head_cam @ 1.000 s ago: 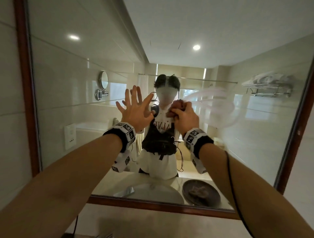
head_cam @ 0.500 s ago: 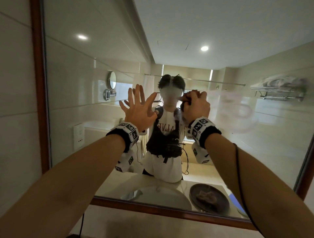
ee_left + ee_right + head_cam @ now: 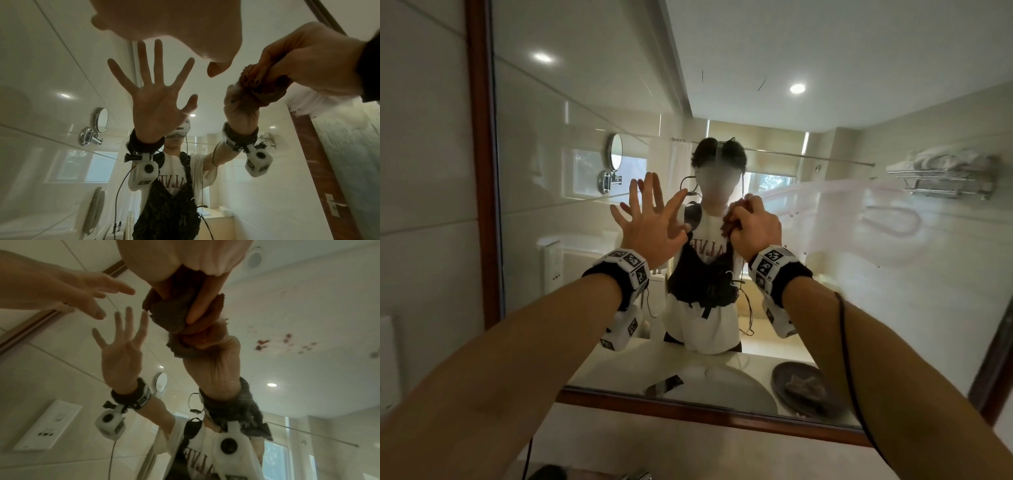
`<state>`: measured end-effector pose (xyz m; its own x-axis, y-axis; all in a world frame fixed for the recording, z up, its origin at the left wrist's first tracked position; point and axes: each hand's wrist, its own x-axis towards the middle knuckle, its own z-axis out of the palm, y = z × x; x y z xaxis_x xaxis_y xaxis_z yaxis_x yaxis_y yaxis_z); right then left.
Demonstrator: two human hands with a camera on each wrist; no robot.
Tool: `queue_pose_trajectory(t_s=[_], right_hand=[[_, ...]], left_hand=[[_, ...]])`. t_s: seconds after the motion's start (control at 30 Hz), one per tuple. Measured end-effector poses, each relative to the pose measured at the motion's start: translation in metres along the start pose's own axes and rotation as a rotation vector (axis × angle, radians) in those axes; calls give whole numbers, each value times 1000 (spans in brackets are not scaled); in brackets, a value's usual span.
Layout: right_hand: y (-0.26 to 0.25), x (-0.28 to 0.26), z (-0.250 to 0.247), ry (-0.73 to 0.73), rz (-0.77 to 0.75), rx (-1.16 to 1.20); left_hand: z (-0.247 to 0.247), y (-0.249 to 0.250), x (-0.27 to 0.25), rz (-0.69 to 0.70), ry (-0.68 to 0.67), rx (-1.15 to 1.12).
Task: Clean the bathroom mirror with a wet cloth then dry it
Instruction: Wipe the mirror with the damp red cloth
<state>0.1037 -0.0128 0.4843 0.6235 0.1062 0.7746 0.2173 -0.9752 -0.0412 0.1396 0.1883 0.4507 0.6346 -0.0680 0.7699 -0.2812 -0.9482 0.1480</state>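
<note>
A wood-framed wall mirror [image 3: 585, 85] fills the head view. My right hand [image 3: 755, 229] grips a bunched brown cloth [image 3: 732, 222] and presses it on the glass at chest height of my reflection. The wrist views show the cloth [image 3: 168, 311] wadded between thumb and fingers [image 3: 308, 61]. Milky wet smears [image 3: 859, 212] loop across the glass to the right of it, with small reddish specks [image 3: 261, 344]. My left hand [image 3: 650, 222] is held flat with fingers spread, at or just off the glass, left of the cloth. It holds nothing.
The dark wooden frame [image 3: 479, 171] bounds the mirror on the left and along the bottom. A beige counter [image 3: 688, 452] lies below. Reflected in the glass are a round shaving mirror [image 3: 614, 152], a towel rack [image 3: 945, 174], the basin and a dark dish [image 3: 804, 387].
My right hand carried the cloth up and right across the glass, then back down to the left. The spread left hand has stayed where it was.
</note>
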Motion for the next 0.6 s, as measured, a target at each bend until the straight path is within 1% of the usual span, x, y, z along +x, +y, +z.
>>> queue_pose_trajectory(t_s=[0.1, 0.2, 0.27, 0.33, 0.4, 0.5, 0.6], right_hand=[[19, 3, -26, 43, 86, 26], [47, 8, -53, 113, 213, 61], [66, 5, -64, 123, 251, 71], [78, -1, -64, 108, 198, 58], [82, -10, -53, 85, 148, 44], [85, -20, -40, 19, 142, -42], [90, -24, -40, -36, 121, -108]], left_hand=[[-3, 7, -2, 10, -16, -21], [-7, 15, -3, 16, -7, -28], [-9, 26, -8, 4, -12, -8], [-10, 39, -11, 2, -16, 20], [-9, 52, -15, 6, -14, 9], [-11, 70, -18, 19, -12, 2], [-16, 79, -21, 36, -19, 13]])
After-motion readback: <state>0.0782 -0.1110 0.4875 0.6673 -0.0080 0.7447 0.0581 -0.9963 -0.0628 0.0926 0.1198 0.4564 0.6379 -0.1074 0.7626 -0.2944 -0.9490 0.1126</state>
